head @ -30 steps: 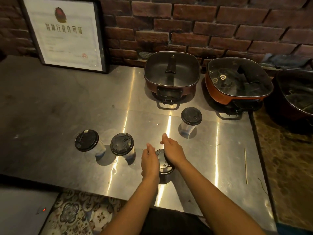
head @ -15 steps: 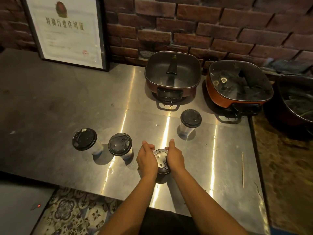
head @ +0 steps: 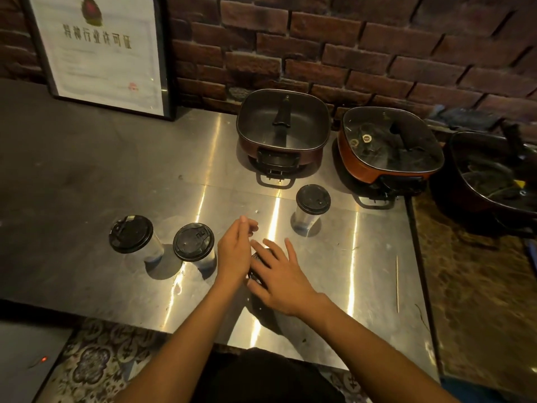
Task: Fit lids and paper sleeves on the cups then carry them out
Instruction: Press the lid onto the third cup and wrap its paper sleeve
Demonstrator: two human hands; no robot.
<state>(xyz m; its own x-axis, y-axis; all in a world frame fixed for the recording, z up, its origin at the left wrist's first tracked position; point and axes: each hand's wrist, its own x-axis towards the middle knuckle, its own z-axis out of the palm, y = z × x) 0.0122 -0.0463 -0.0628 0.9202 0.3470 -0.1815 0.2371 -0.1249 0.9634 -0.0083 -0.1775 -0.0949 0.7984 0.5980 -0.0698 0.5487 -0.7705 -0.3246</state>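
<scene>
Right hand [head: 280,276]: flat, fingers spread, palm down on the lid [head: 257,261] of the near cup; it presses rather than clasps, grip loose. Only a sliver of that lid shows between the two hands; the cup body is hidden beneath them.

Left hand [head: 234,251]: edge-on just left of the lid, touching or nearly touching its rim, fingers loosely curled and holding nothing that can be seen.

Near cup stands on the counter [head: 87,199], close to the front edge, directly under the right palm.

Other cups, all lidded in black, all upright on the counter:
- mid cup [head: 194,242], just left of the left hand, apart from it.
- left cup [head: 131,234], beside the mid cup, not touching.
- far cup [head: 312,200], beyond the right hand, well apart.

No paper sleeve visible on any of the three.

Behind the far cup: an open pot [head: 283,132] and a glass-lidded pot [head: 389,146] side by side against the brick wall [head: 377,39]. A thin stick [head: 397,282] lies on the counter to the right. A framed sheet [head: 101,50] leans on the wall at left.
</scene>
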